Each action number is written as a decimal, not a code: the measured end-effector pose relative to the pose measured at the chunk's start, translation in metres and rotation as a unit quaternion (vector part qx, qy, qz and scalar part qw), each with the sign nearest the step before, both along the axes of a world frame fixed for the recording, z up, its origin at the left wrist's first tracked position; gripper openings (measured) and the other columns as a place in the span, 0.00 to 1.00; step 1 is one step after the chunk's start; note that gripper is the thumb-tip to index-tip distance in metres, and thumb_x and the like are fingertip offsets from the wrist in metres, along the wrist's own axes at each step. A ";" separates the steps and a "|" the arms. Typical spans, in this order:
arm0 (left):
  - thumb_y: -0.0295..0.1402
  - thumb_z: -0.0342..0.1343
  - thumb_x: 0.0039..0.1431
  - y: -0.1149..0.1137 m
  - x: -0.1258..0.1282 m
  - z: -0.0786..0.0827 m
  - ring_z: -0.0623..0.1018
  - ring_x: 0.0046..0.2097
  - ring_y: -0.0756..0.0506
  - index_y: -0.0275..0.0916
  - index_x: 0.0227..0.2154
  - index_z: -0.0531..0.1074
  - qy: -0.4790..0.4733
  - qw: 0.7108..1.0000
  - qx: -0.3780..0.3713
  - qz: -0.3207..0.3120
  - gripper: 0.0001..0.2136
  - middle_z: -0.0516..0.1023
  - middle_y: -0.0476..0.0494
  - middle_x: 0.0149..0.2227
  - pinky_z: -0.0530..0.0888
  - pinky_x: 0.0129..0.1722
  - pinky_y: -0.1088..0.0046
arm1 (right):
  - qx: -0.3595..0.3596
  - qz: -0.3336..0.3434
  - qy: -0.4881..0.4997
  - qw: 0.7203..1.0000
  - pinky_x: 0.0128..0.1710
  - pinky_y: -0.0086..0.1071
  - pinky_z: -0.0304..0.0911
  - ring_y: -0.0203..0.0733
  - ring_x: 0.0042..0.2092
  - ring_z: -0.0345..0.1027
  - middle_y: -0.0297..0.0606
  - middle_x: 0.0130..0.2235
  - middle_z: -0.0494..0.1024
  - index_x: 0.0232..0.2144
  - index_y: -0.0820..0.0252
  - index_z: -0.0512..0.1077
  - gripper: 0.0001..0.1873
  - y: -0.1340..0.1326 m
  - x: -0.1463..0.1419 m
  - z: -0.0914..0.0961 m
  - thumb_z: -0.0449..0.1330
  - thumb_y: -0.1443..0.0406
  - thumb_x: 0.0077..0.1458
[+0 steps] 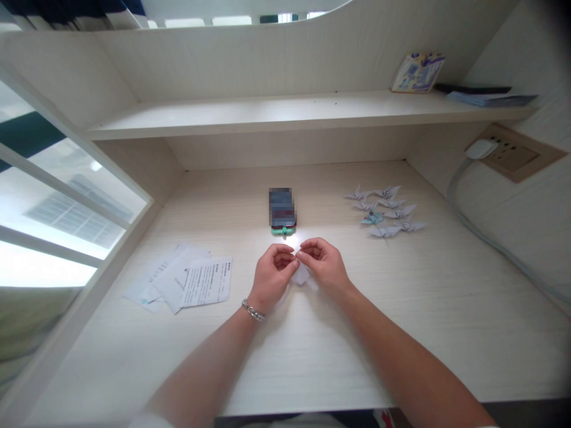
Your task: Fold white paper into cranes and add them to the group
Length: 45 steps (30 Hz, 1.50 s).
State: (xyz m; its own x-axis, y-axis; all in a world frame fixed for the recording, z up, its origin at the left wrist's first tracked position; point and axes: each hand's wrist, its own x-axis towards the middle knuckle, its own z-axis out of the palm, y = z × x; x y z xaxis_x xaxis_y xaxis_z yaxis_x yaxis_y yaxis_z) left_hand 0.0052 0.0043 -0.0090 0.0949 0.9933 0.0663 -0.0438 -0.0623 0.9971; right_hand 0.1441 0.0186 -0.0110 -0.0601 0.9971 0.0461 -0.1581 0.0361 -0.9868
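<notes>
Between my two hands is a small folded piece of white paper, just above the middle of the desk. My left hand, with a silver chain bracelet on its wrist, pinches the paper from the left with thumb and fingers. From the other side, my right hand is closed on it, the fingertips almost meeting those of the left. Part of the paper is hidden by the fingers. To the right lie several folded paper cranes, mostly white, and a bluish one among them.
A phone in a green case lies beyond my hands. Loose printed papers overlap on the left of the desk. The shelf above holds a small box and booklets. A cable hangs from the wall socket.
</notes>
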 end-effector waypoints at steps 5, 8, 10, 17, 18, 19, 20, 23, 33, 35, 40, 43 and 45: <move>0.30 0.61 0.45 0.005 -0.005 -0.003 0.74 0.33 0.51 0.36 0.36 0.66 -0.031 0.998 -0.017 0.056 0.14 0.74 0.46 0.30 0.71 0.35 0.75 | -0.043 0.102 -0.054 0.992 0.34 0.33 0.63 0.40 0.34 0.69 0.38 0.31 0.76 0.34 0.61 0.73 0.18 0.000 0.002 0.001 0.64 0.58 0.39; 0.31 0.61 0.45 0.008 -0.006 -0.005 0.74 0.33 0.50 0.35 0.39 0.68 -0.047 0.997 -0.039 0.046 0.16 0.74 0.45 0.31 0.71 0.34 0.75 | -0.053 0.109 -0.093 0.988 0.28 0.30 0.61 0.38 0.28 0.67 0.38 0.27 0.75 0.27 0.65 0.73 0.16 0.000 0.004 0.000 0.62 0.56 0.42; 0.32 0.60 0.45 0.008 -0.007 -0.006 0.74 0.32 0.50 0.34 0.38 0.70 -0.045 0.997 -0.055 0.032 0.15 0.75 0.43 0.32 0.71 0.33 0.75 | -0.056 0.103 -0.111 0.987 0.26 0.29 0.59 0.36 0.27 0.65 0.38 0.25 0.74 0.26 0.65 0.73 0.16 0.001 0.005 -0.001 0.62 0.56 0.42; 0.36 0.58 0.47 0.009 -0.010 -0.007 0.72 0.29 0.50 0.33 0.27 0.73 0.030 0.998 -0.059 0.011 0.09 0.75 0.44 0.27 0.69 0.29 0.75 | -0.061 0.112 -0.148 0.981 0.26 0.29 0.57 0.36 0.26 0.64 0.37 0.25 0.74 0.24 0.64 0.72 0.12 0.002 0.006 -0.001 0.62 0.59 0.42; 0.36 0.58 0.47 0.009 -0.010 -0.006 0.72 0.29 0.50 0.33 0.27 0.73 0.031 0.998 -0.055 0.015 0.09 0.75 0.44 0.26 0.69 0.29 0.76 | -0.061 0.111 -0.148 0.981 0.25 0.28 0.57 0.35 0.26 0.63 0.36 0.24 0.73 0.24 0.64 0.72 0.12 0.002 0.006 -0.001 0.62 0.59 0.42; 0.36 0.59 0.47 0.009 -0.009 -0.006 0.72 0.28 0.50 0.34 0.27 0.73 0.029 0.998 -0.053 0.021 0.09 0.74 0.45 0.26 0.68 0.29 0.76 | -0.062 0.111 -0.146 0.981 0.25 0.28 0.57 0.35 0.25 0.62 0.36 0.24 0.73 0.23 0.64 0.72 0.12 0.002 0.006 -0.001 0.62 0.59 0.42; 0.36 0.59 0.46 0.009 -0.009 -0.006 0.71 0.28 0.50 0.34 0.27 0.73 0.025 0.998 -0.052 0.027 0.09 0.74 0.45 0.26 0.68 0.28 0.76 | -0.063 0.112 -0.142 0.982 0.25 0.28 0.56 0.34 0.25 0.62 0.35 0.23 0.72 0.23 0.64 0.71 0.11 0.002 0.005 -0.001 0.62 0.59 0.42; 0.36 0.59 0.45 0.009 -0.008 -0.006 0.71 0.27 0.51 0.34 0.26 0.73 0.021 0.997 -0.056 0.041 0.09 0.74 0.46 0.25 0.68 0.28 0.76 | -0.066 0.112 -0.131 0.983 0.24 0.28 0.55 0.33 0.24 0.60 0.34 0.21 0.70 0.23 0.64 0.71 0.12 0.001 0.004 -0.001 0.61 0.59 0.43; 0.36 0.59 0.45 0.013 -0.009 -0.003 0.69 0.26 0.51 0.33 0.26 0.74 0.028 0.997 -0.065 0.037 0.10 0.73 0.46 0.24 0.66 0.26 0.76 | -0.043 0.131 -0.205 0.969 0.22 0.27 0.51 0.32 0.23 0.57 0.31 0.20 0.67 0.21 0.63 0.68 0.12 -0.002 0.001 0.002 0.58 0.59 0.46; 0.36 0.59 0.45 0.013 -0.011 -0.002 0.69 0.26 0.52 0.33 0.24 0.73 0.034 0.997 -0.067 0.002 0.10 0.72 0.46 0.23 0.65 0.25 0.77 | -0.043 0.124 -0.211 0.969 0.22 0.27 0.50 0.32 0.23 0.57 0.32 0.20 0.67 0.21 0.63 0.68 0.12 -0.002 0.001 0.002 0.58 0.59 0.46; 0.37 0.59 0.46 0.014 -0.013 -0.005 0.69 0.26 0.51 0.34 0.22 0.71 0.060 0.997 -0.047 0.022 0.09 0.72 0.47 0.23 0.65 0.26 0.77 | -0.058 0.144 -0.215 0.964 0.22 0.27 0.51 0.32 0.22 0.58 0.33 0.21 0.69 0.22 0.64 0.70 0.13 -0.004 0.000 0.002 0.58 0.58 0.46; 0.37 0.58 0.47 0.014 -0.012 -0.006 0.69 0.25 0.52 0.34 0.23 0.71 0.033 0.998 -0.052 0.034 0.10 0.72 0.48 0.22 0.65 0.26 0.77 | -0.069 0.139 -0.234 0.960 0.22 0.27 0.51 0.32 0.22 0.58 0.34 0.20 0.70 0.21 0.64 0.70 0.13 -0.004 0.000 0.002 0.58 0.58 0.46; 0.38 0.58 0.47 0.013 -0.011 -0.005 0.70 0.26 0.51 0.33 0.24 0.72 0.013 0.998 -0.062 0.011 0.10 0.73 0.46 0.23 0.66 0.26 0.76 | -0.072 0.129 -0.237 0.960 0.21 0.27 0.51 0.32 0.21 0.58 0.34 0.20 0.70 0.20 0.63 0.70 0.13 -0.003 0.001 0.002 0.58 0.58 0.46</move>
